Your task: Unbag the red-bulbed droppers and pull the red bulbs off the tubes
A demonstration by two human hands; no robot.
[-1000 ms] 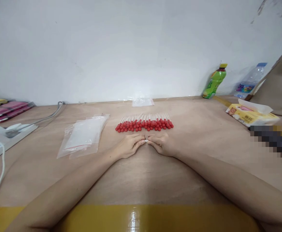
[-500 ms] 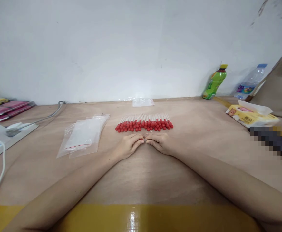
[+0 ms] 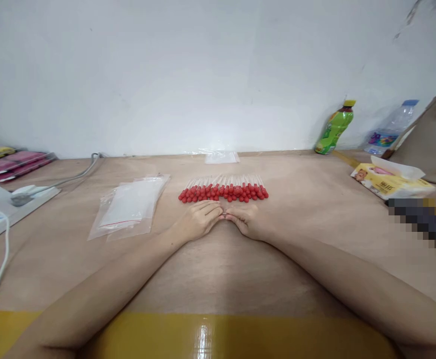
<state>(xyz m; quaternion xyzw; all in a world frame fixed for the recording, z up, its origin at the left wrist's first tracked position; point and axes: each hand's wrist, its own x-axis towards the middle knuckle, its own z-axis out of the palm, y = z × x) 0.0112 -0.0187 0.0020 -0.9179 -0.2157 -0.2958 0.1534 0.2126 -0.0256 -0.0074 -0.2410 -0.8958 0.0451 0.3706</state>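
Note:
My left hand [image 3: 199,219] and my right hand [image 3: 250,221] meet at the fingertips over the table. Both are closed, with thumbs and fingers pinched together. Between the fingertips a small bit of something thin shows; the fingers hide most of it, and I cannot make out its kind. Just beyond the hands lies a wide row of sticks with round red heads [image 3: 223,191]. Their heads point toward me and their pale shafts point to the wall. To the left of my left hand lie flat clear zip bags [image 3: 128,207] with a red seal line.
Another clear bag [image 3: 221,157] lies by the wall. At the right stand a green bottle [image 3: 335,128], a clear bottle [image 3: 385,132], a tissue pack [image 3: 389,182] and a beige bag [image 3: 434,139]. Pink packs [image 3: 16,164], a power strip [image 3: 23,209] and a white cable [image 3: 1,274] are at left.
The fingers of my left hand have shifted forward over the held thing, and the red bit seen by them before is now hidden. The view has turned slightly; the red-headed sticks stay put.

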